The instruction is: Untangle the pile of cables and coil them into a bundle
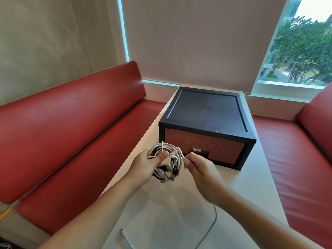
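Fingers (162, 155) of the left hand (143, 166) clamp the coiled bundle (166, 161), held above the table (233, 186). Right hand (201, 175), at the bundle's 3 o'clock, pinches a white strand (181, 153); a loose grey cable (212, 223) trails toward 6 o'clock, probably next to wind on.

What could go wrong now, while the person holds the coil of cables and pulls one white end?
1. The left hand alone pins the cable bundle with the thumb; if it slackens, the loops may spring apart.
2. The right hand pinches a white cable end; a hard pull might tighten a knot rather than free it.
3. A grey cable lies loose on the table under the right forearm and may be dragged off the near edge.
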Available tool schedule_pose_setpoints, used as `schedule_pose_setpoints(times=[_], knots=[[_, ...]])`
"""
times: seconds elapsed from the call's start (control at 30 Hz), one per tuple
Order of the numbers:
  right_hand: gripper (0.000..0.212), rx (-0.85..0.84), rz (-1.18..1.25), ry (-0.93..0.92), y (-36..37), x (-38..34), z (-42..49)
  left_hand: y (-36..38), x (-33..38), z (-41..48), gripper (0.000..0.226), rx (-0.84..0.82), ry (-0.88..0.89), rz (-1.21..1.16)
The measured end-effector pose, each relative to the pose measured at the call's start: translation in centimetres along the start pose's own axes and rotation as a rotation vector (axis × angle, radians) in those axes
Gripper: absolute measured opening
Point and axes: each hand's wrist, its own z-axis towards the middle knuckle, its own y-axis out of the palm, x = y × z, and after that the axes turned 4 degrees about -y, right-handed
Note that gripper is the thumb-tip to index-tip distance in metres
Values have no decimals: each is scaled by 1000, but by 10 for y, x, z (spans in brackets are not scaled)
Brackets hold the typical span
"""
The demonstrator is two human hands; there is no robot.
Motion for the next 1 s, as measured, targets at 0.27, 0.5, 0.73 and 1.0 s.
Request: schedule_pose_setpoints(times=[0.27,0.5,0.73,1.0], knots=[[25,66,129,-31,21,-11,-10,19,-7,6,32,286,80,-91],[27,16,162,114,45,-11,-10,34,1,4,33,368,-154,-368],[28,43,389,361,44,0,-6,32,5,-9,45,110,-410,-538],[14,201,978,447,29,0,-3,33,8,-18,24,-86,-288,-733]])
